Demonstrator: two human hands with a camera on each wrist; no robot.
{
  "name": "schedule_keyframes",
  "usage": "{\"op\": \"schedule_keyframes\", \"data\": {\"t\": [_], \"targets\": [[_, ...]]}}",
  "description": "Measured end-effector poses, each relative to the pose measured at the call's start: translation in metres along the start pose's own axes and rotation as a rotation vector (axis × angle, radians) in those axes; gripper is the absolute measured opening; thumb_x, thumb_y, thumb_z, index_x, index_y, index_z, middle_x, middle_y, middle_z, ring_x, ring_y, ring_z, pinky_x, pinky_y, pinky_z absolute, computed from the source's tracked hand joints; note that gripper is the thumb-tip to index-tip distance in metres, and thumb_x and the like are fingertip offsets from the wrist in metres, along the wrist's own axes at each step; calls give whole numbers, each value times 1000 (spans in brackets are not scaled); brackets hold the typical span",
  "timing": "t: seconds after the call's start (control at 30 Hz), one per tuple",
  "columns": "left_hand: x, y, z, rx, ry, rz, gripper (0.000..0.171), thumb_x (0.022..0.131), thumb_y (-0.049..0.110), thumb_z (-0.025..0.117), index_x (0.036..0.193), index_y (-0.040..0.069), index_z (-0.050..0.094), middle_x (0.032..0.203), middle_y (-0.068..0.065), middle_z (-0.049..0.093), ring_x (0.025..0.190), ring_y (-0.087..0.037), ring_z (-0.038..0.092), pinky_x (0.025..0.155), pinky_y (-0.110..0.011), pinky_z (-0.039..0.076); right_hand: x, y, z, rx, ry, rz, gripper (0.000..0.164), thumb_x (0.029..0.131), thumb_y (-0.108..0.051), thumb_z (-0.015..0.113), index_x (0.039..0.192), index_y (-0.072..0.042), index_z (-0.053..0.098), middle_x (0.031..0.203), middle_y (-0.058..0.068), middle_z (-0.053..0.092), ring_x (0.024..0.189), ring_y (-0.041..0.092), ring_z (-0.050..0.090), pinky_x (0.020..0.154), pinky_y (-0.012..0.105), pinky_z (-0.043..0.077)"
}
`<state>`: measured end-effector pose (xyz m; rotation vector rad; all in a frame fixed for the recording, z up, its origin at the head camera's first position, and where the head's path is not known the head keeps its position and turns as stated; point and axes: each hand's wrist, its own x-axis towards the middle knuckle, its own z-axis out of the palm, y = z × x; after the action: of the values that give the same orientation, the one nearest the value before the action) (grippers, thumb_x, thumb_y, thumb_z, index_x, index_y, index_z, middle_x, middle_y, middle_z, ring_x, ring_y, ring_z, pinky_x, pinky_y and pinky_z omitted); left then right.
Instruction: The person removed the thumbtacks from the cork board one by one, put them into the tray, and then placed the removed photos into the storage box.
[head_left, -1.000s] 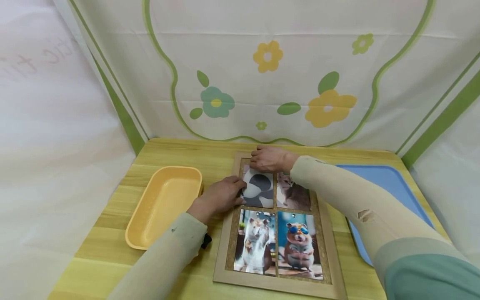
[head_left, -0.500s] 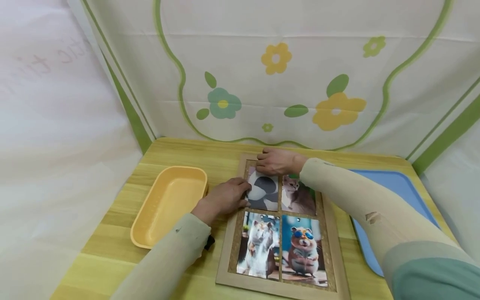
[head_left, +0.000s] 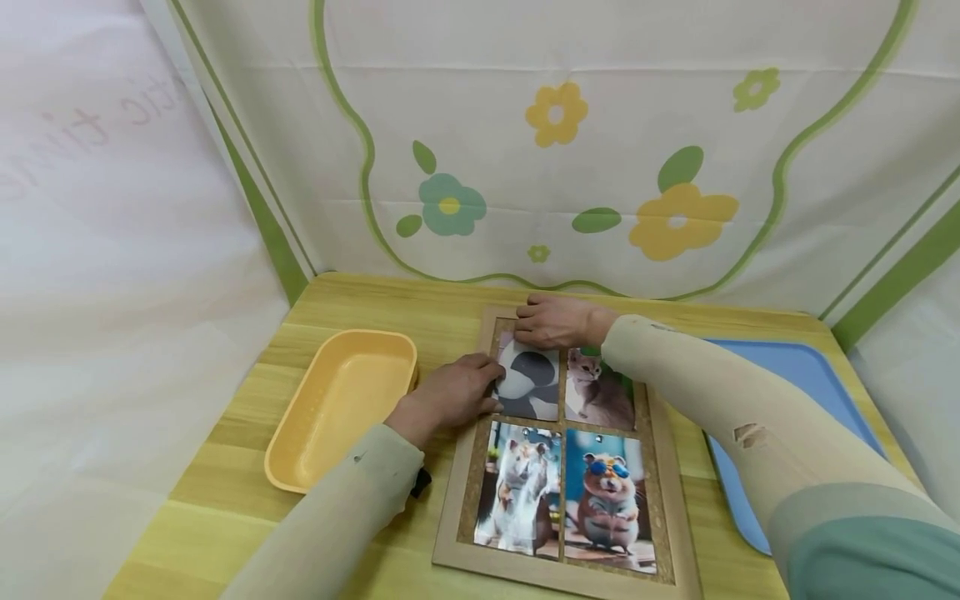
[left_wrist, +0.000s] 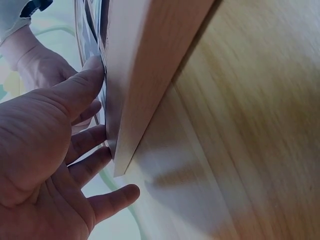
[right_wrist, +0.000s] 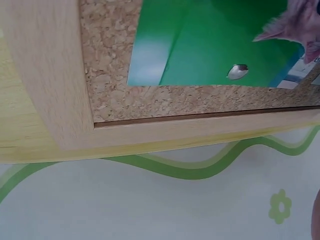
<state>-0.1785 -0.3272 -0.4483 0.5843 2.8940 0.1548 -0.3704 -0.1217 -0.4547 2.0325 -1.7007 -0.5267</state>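
Observation:
A wood-framed corkboard [head_left: 453, 508] lies on the table. At its upper left is a photo with grey and white rounded shapes [head_left: 528, 392]. My left hand [head_left: 453, 392] rests at this photo's left edge; the left wrist view shows its thumb over the board's side and the other fingers [left_wrist: 114, 202] loosely extended beside the frame. My right hand [head_left: 558, 322] bends its fingers down over the photo's top edge. Whatever lies under those fingertips is hidden. Next to it is a cat photo [head_left: 598, 400], fixed with a shiny pin [right_wrist: 237, 71].
Two more photos fill the board's lower half: a glare-covered animal [head_left: 517, 492] and a hamster in sunglasses [head_left: 611, 500]. A yellow bin [head_left: 341, 412] stands to the left. A blue tray [head_left: 795, 367] lies at right, partly behind the right sleeve. A flowered cloth [head_left: 480, 108] hangs behind the table.
The head view has shifted slightly, so everything appears a little further right. Both hands keep their places at the upper left photo.

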Motion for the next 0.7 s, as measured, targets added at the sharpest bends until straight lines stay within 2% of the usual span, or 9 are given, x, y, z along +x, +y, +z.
{"op": "schedule_keyframes", "data": {"t": [0.13,0.43,0.7], "targets": [[1,0,0,-4,-12,-6,52,104,44,67,147,15,57,156,-6,52,141,-24,53,110,-41,52,0,1,1,0,19,-3,16,109,-27,58,104,-14,65,104,-2,69,89,22,51,77,39,42],[1,0,0,4,-23,-18,53,104,44,66,148,16,56,156,-6,51,142,-24,52,111,-41,51,1,0,2,-21,-16,-2,17,111,-27,56,104,-14,64,106,-2,69,90,22,52,78,39,42],[2,0,0,7,-15,-20,54,104,45,67,148,16,57,157,-6,51,143,-25,52,112,-41,51,2,0,2,5,-6,15,17,111,-26,57,102,-14,65,103,-2,69,88,22,52,77,39,43]]}}
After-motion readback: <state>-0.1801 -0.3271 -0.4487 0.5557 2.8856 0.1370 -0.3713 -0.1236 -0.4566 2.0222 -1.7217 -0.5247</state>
